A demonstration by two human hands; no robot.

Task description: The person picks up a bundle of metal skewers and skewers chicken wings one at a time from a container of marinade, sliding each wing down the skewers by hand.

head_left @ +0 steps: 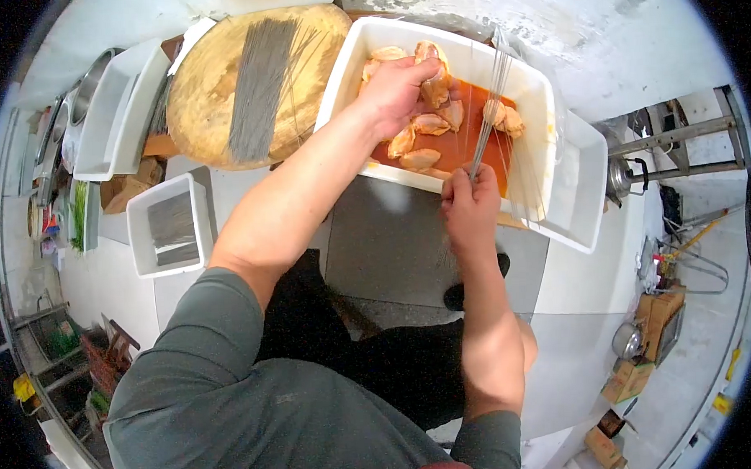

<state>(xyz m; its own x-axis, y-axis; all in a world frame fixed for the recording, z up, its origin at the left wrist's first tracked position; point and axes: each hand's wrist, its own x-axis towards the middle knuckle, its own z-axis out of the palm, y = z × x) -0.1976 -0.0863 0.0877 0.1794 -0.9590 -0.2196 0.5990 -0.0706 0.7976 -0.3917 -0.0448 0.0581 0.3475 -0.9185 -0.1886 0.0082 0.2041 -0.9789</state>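
My left hand is closed on a piece of raw chicken, thumb along its upper side, over a deep white tub. My right hand grips a bundle of thin metal skewers near the tub's front edge, their far ends pointing up and away. Orange-red marinade covers the tub's bottom. Several more chicken pieces lie in it. Another chicken piece overlaps the skewers on the right in this view.
Left of the tub, a round wooden chopping block bears a wide row of metal skewers. A small white bin with more skewers stands on the floor. Farther left is a long white tub. A metal kettle stands at the right.
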